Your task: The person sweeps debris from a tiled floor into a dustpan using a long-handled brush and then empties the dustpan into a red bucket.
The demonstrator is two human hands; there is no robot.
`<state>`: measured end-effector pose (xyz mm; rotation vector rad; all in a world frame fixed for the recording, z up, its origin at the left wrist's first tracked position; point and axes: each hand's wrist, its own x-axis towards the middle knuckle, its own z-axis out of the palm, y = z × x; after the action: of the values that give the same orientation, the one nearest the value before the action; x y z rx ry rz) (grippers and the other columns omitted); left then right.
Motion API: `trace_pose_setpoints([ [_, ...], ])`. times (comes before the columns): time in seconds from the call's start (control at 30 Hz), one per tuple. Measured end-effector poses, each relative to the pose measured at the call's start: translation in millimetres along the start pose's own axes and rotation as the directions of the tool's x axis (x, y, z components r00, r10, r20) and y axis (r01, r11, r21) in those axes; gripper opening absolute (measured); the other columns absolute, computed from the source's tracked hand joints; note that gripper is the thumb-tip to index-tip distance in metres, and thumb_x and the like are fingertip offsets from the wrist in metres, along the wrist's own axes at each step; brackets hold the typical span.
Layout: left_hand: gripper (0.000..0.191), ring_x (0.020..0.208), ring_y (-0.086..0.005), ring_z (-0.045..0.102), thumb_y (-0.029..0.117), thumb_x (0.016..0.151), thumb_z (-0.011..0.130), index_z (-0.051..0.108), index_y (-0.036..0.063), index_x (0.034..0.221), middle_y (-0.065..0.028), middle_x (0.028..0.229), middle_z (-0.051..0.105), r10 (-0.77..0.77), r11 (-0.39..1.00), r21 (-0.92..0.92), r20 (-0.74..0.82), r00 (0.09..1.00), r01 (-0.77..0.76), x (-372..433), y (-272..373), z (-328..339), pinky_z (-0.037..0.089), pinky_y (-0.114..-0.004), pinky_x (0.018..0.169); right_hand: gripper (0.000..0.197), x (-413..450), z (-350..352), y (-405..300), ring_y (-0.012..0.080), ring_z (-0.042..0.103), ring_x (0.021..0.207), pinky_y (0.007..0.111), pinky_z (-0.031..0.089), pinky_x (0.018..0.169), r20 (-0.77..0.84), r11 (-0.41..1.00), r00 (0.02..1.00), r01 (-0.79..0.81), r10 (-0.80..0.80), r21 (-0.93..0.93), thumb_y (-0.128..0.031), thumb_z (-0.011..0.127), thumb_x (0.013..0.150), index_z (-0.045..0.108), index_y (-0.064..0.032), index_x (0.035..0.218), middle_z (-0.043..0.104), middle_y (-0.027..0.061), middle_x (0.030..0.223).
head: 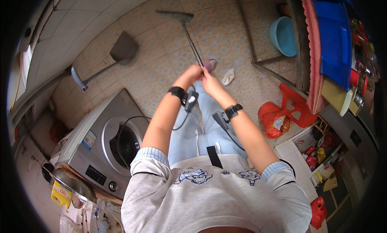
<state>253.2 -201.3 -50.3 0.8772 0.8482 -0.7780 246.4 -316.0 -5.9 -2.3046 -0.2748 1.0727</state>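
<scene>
Both my hands grip the metal handle [193, 44] of a long-handled broom, held out in front of my legs. My left hand [193, 73] and my right hand [210, 83] are close together near the handle's upper end. The broom head [175, 14], thin, dark and somewhat blurred, is over the tiled floor farther ahead. A grey dustpan [124, 48] with a long handle is on the floor to the left. Just beyond my hands shows a pink slipper [209, 64]. Right of it lies a crumpled whitish piece [228, 76]; its material is unclear.
A front-loading washing machine [104, 142] stands at left. On the right are a metal frame [252, 48], a light-blue basin [283, 36], a red plastic stool [302, 113] and a red bin [266, 113] holding rubbish. A blue crate [335, 45] sits above a pink-edged cover [314, 57].
</scene>
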Motion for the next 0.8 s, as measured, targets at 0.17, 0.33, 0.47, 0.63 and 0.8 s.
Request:
trace_pose_setpoints([
  [0.17,0.018,0.061,-0.0194,0.055,0.010,0.083,0.034,0.041,0.0008,0.097,-0.0099,0.078,0.053,-0.181,0.969,-0.157,0.070,0.981,0.190,-58.7,-101.5,49.6,0.050,-0.031,0.048,0.050,-114.0,-2.1,34.3,0.0397,0.054,0.071,0.043,0.044,0.062,0.205,0.992,0.977,-0.032,0.057,-0.122,-0.015,0.038,0.081,0.022,-0.0173,0.128,0.054,0.0256,0.083],
  [0.33,0.020,0.060,-0.0193,0.054,0.004,0.080,0.036,0.038,-0.0028,0.099,-0.0118,0.077,0.051,-0.250,0.904,-0.299,0.211,0.945,0.306,-93.8,-160.7,88.3,0.051,-0.033,0.049,0.049,-188.1,-28.1,43.7,0.0362,0.055,0.066,0.041,0.045,0.059,0.232,0.989,0.973,0.017,0.018,-0.147,-0.013,0.042,0.080,0.027,-0.0174,0.127,0.055,0.0222,0.090],
  [0.47,0.028,0.060,-0.0177,0.055,0.010,0.085,0.034,0.024,-0.0008,0.109,-0.0122,0.077,0.051,-0.208,0.932,-0.270,0.148,0.967,0.242,-110.8,-138.3,105.4,0.050,-0.029,0.050,0.045,-191.5,-49.4,20.7,0.0195,0.054,0.049,0.031,0.042,0.040,0.240,0.949,0.934,-0.296,0.264,0.111,-0.015,0.043,0.082,0.031,-0.0142,0.126,0.059,0.0119,0.082],
  [0.63,0.032,0.054,-0.0174,0.053,0.012,0.085,0.040,0.023,0.0037,0.111,-0.0091,0.073,0.052,0.115,0.978,-0.195,0.215,0.970,-0.073,-63.6,-94.5,89.8,0.046,-0.029,0.043,0.041,-142.5,-55.1,12.5,0.0077,0.037,0.035,0.022,0.029,0.027,0.252,0.514,0.876,-0.451,0.411,0.729,-0.018,0.037,0.084,0.033,-0.0167,0.125,0.042,0.0018,0.059],
  [0.8,0.058,0.058,-0.0127,0.049,0.015,0.082,0.049,0.016,-0.0020,0.127,-0.0091,0.083,0.052,0.156,0.987,-0.056,0.188,0.970,-0.148,-17.3,-19.7,79.5,0.043,-0.026,0.052,0.043,-67.5,-62.7,-3.8,0.0082,0.037,0.039,0.022,0.029,0.030,0.054,0.461,0.921,-0.242,0.385,0.854,-0.013,0.033,0.082,0.031,-0.0131,0.125,0.047,0.0038,0.068],
])
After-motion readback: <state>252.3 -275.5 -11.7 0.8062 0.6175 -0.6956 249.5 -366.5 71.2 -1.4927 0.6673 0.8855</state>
